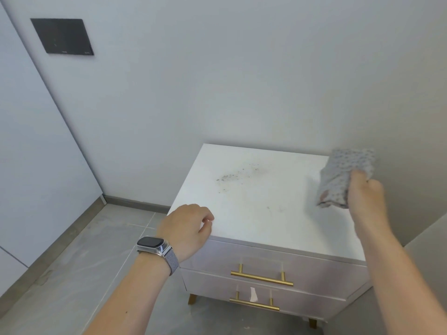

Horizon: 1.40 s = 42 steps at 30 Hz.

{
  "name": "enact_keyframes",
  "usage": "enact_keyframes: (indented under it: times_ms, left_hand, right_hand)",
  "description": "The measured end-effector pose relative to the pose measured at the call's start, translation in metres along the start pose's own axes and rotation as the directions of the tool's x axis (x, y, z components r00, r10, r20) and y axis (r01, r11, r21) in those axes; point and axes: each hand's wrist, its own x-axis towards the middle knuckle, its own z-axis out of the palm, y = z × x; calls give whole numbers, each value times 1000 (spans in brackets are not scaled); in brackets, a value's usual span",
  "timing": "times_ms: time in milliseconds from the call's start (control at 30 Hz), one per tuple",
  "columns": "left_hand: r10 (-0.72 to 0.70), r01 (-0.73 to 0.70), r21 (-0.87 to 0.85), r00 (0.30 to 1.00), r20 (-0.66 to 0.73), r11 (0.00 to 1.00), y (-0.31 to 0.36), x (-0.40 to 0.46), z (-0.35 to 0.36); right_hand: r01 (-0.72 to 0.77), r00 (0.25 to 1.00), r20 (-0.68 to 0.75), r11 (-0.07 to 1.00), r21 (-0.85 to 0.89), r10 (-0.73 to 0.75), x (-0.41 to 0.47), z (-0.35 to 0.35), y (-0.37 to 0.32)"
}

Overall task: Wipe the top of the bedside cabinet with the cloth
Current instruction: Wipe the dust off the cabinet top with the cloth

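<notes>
We see the white bedside cabinet (266, 213) standing on a grey tiled floor (72, 274), set close against the wall, on short gold legs with two drawers that each carry a gold bar handle. Its flat top bears a scatter of dark specks (235, 174) toward the back and a few fainter marks nearer the front. Our left hand (187, 227) rests at the top's front left corner.

No legible text, dark wall panel (62, 36) markings too small
</notes>
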Motion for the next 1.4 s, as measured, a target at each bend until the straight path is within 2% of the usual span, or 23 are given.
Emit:
enact_keyframes:
  times_ms: [67,100,233,333,467,567,700,800,867,933,1000,1067,1167,1233,1300,1400]
  left_hand:
    - [-33,35,17,996,-89,999,-5,1,0]
    - [-56,59,22,991,-123,998,-8,2,0]
    - [-110,115,5,965,-237,993,-18,5,0]
    - [-176,174,-29,948,-267,984,-28,7,0]
    - [-315,318,-1,940,-128,948,-38,10,9]
    - [-383,379,-85,923,-39,922,-45,15,16]
    - [-387,383,-223,922,29,896,-47,20,20]
    - [-356,355,-273,933,45,894,-46,22,24]
    - [-357,345,-299,934,16,890,-48,23,28]
    - [-369,345,-309,929,-21,887,-48,24,30]
    - [-379,345,-313,924,-52,885,-48,26,31]
    - [-395,355,-317,916,-68,879,-48,28,32]
    - [-425,380,-325,902,-78,866,-46,32,33]
    - [-458,408,-328,885,-88,852,-44,34,33]
    - [-492,437,-324,864,-107,839,-43,36,35]
    - [-502,451,-283,853,-143,846,-42,40,39]
  right_hand:
    - [91,995,-26,974,-210,-98,7,2,2]
    - [123,992,13,946,-300,-125,9,6,4]
    - [247,950,294,828,-504,-105,13,40,25]
    - [368,893,425,787,-495,-150,5,61,35]
    - [437,830,533,783,-443,-163,-10,73,29]
    - [453,795,584,798,-397,-161,-22,75,25]
    - [353,788,605,887,-297,-111,-26,76,26]
    - [123,832,554,974,-188,1,-21,73,27]
    - [-128,872,479,991,35,96,-14,71,24]
    - [-280,904,401,917,285,151,-7,65,21]
    - [-293,943,270,873,391,195,4,61,19]
    - [-225,974,125,895,386,191,19,58,17]
    - [-42,999,-20,970,241,49,47,60,10]
    - [123,992,-39,992,-5,-123,67,62,7]
    - [259,964,-5,939,-226,-267,88,62,9]
    - [345,934,84,817,-462,-347,114,60,22]
